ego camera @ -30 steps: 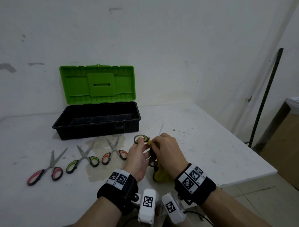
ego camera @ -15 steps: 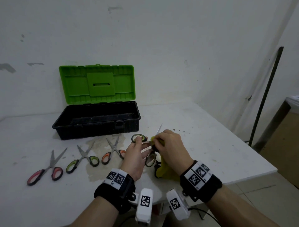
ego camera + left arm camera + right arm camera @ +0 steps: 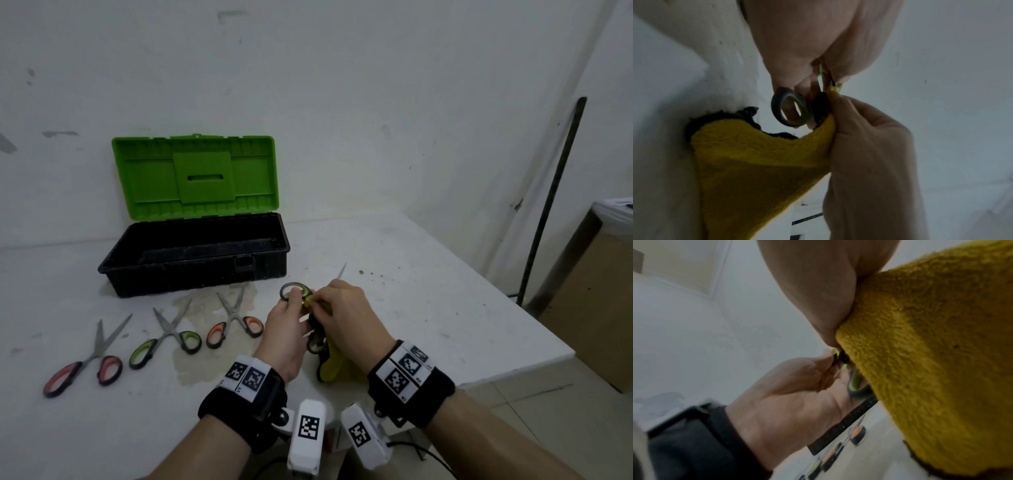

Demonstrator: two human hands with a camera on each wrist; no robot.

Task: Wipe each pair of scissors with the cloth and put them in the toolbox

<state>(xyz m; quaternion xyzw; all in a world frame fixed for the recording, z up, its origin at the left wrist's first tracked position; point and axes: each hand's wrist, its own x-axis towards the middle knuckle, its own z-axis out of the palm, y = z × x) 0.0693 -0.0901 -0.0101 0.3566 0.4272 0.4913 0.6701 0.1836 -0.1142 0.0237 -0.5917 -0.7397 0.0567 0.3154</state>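
Note:
My left hand [image 3: 287, 325] grips a pair of dark, green-lined scissors [image 3: 295, 291] by the handles, over the table's front middle. One handle ring [image 3: 791, 112] shows below my left fingers. My right hand [image 3: 346, 315] pinches the yellow cloth [image 3: 330, 366] around the blades near the pivot; the blade tip [image 3: 342, 270] pokes out beyond it. The cloth [image 3: 760, 162] hangs down under both hands and fills the right wrist view as yellow cloth [image 3: 937, 353]. The black toolbox [image 3: 195, 260] with its green lid [image 3: 195, 178] raised stands behind, with nothing visible inside.
Three more pairs lie in a row left of my hands: pink-handled scissors [image 3: 85, 363], green-handled scissors [image 3: 164, 342], orange-handled scissors [image 3: 234, 322]. The white table [image 3: 428, 308] ends close on the right, with a dark pole [image 3: 551, 195] and a cardboard box [image 3: 596, 301] beyond.
My right hand has slid the cloth back along the blades toward the handles. The left hand kept its grip on the scissors and shifted only slightly.

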